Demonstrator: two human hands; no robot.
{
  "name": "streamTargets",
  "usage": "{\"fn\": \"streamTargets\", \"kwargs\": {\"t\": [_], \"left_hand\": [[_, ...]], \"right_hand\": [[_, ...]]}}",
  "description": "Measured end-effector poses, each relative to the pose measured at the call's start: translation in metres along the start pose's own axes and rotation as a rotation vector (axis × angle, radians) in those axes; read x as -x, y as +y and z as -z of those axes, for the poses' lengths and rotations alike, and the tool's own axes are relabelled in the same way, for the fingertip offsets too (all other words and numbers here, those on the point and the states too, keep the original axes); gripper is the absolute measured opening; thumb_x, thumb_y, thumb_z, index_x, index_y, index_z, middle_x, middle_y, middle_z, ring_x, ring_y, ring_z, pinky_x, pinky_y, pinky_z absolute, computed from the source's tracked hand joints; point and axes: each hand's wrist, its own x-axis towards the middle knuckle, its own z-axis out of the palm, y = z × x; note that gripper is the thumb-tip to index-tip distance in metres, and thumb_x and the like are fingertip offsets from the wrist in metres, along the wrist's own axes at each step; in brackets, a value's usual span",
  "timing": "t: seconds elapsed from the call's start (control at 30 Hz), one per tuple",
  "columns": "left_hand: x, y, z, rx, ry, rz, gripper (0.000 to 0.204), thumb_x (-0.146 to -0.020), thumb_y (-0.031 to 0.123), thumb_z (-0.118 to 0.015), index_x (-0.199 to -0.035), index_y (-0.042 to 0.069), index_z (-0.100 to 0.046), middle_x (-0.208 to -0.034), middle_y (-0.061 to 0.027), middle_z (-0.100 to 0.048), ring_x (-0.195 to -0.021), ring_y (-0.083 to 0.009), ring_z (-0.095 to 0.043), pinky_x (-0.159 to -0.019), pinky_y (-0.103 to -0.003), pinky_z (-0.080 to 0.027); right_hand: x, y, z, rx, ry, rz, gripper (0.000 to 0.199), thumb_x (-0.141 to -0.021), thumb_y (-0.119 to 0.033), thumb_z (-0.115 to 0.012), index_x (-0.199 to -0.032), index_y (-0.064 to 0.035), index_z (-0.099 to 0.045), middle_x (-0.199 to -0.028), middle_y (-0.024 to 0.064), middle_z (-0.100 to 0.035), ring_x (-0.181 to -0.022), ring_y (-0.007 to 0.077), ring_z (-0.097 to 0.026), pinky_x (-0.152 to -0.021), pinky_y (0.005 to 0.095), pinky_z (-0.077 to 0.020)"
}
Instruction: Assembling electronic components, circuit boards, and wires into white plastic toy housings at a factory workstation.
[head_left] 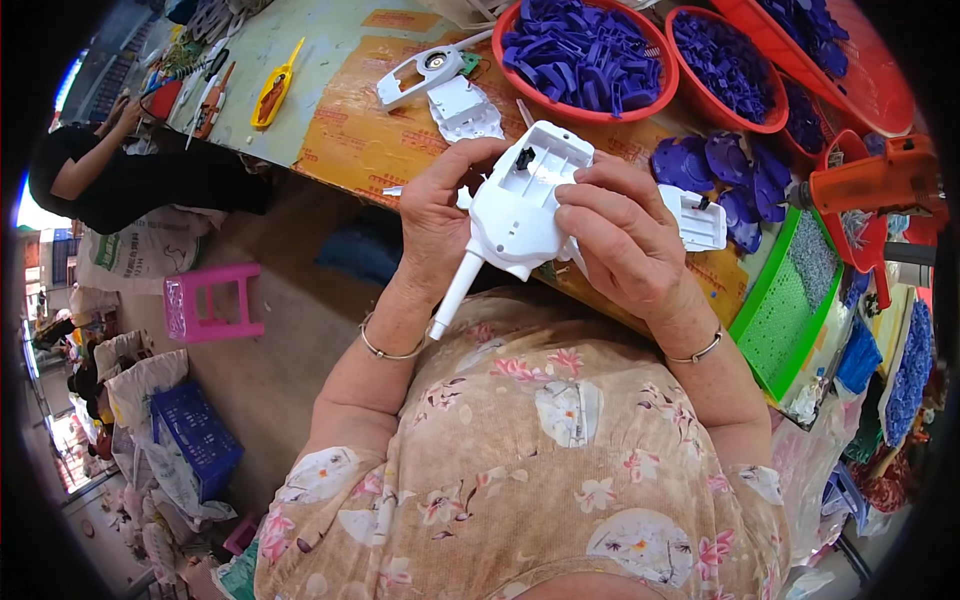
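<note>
Between my two hands, over the table's near edge, is a white plastic casing [520, 205] with a long tapered stem pointing down and left. A small black part [525, 158] sits in its rectangular recess. My left hand [445, 210] grips the casing's left side, its fingertips partly hidden behind. My right hand [630, 235] is closed on the right side, thumb underneath out of sight and fingers over the edge. Just beyond lie a white casing half [465, 110] and a white piece with a round speaker-like part [435, 63]. Another white casing piece [697, 220] rests right of my right hand.
Red basins [580, 112] of purple plastic parts stand at the back. Loose purple pieces [740, 165], an orange power screwdriver [865, 187] and a green tray [775, 300] of small screws lie right. A yellow-handled tool [278, 85] lies left; a person [90, 165] works beyond a pink stool [212, 303].
</note>
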Motion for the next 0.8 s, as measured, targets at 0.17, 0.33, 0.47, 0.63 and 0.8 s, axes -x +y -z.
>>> {"fn": "streamTargets", "kwargs": {"t": [0.17, 0.33, 0.47, 0.63, 0.8], "left_hand": [[0.0011, -0.0047, 0.0004, 0.022, 0.056, -0.046, 0.029, -0.076, -0.003, -0.071, -0.103, -0.002, -0.062, -0.091, -0.0021, -0.063, -0.078, -0.0064, -0.057, -0.071, -0.021, -0.048], [0.0028, -0.0015, -0.0015, 0.067, 0.090, -0.063, 0.023, -0.079, -0.011, -0.062, -0.099, -0.002, -0.063, -0.091, -0.0030, -0.064, -0.077, -0.0065, -0.057, -0.069, -0.021, -0.047], [0.0031, -0.0037, 0.0023, 0.092, 0.065, -0.066, 0.022, -0.077, -0.014, -0.061, -0.096, -0.004, -0.063, -0.090, -0.0048, -0.064, -0.079, -0.0089, -0.058, -0.071, -0.022, -0.048], [0.0009, -0.0019, 0.0058, 0.080, 0.016, -0.121, 0.022, -0.074, -0.017, -0.057, -0.092, -0.006, -0.063, -0.089, -0.0088, -0.062, -0.084, -0.0148, -0.059, -0.075, -0.025, -0.048], [0.0007, 0.0001, 0.0075, 0.139, -0.017, -0.093, 0.019, -0.076, -0.016, -0.057, -0.092, -0.007, -0.062, -0.090, -0.0084, -0.061, -0.083, -0.0136, -0.058, -0.075, -0.024, -0.048]], "right_hand": [[-0.0013, -0.0011, 0.0011, 0.012, -0.024, 0.007, 0.024, -0.069, 0.008, -0.065, -0.091, -0.0027, -0.061, -0.102, 0.0099, -0.064, -0.096, 0.0313, -0.060, -0.085, 0.0426, -0.0522], [-0.0003, 0.0002, 0.0001, 0.024, -0.014, 0.049, 0.027, -0.059, -0.005, -0.069, -0.084, -0.0006, -0.060, -0.100, 0.0105, -0.063, -0.096, 0.0309, -0.058, -0.082, 0.0383, -0.0521], [-0.0004, 0.0001, 0.0003, 0.023, -0.019, 0.050, 0.027, -0.059, -0.005, -0.069, -0.083, -0.0005, -0.059, -0.100, 0.0112, -0.062, -0.097, 0.0318, -0.058, -0.081, 0.0372, -0.0524], [0.0009, 0.0005, -0.0012, 0.022, -0.015, 0.039, 0.024, -0.059, -0.003, -0.068, -0.081, -0.0001, -0.058, -0.100, 0.0110, -0.063, -0.097, 0.0320, -0.058, -0.081, 0.0366, -0.0526], [0.0000, 0.0018, -0.0014, 0.025, -0.007, 0.019, 0.025, -0.059, 0.001, -0.068, -0.081, -0.0005, -0.057, -0.099, 0.0109, -0.062, -0.095, 0.0315, -0.058, -0.081, 0.0361, -0.0524]]}}
